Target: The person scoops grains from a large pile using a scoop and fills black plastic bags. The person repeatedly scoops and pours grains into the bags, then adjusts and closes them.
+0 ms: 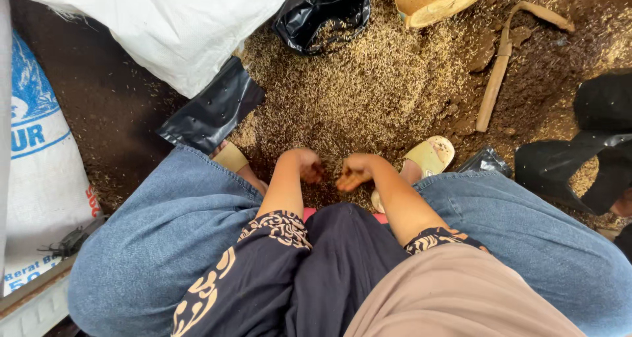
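I sit with my knees apart over a heap of husk-and-soil mix [368, 93] on the ground. My left hand [308, 166] and my right hand [354, 172] hang close together between my legs, just above the near edge of the mix. Both hands are cupped with fingers curled and dirty with the mix; whether they hold some of it I cannot tell. An empty black plastic bag [212, 112] lies flat to the left of the hands, near my left foot.
A white sack [164, 21] lies at the back left, a printed white sack [36, 159] at the far left. An open black bag [322, 14] holds some mix. A wooden-handled tool [497, 73], a coconut husk piece [431, 0] and black bags [579, 159] lie right.
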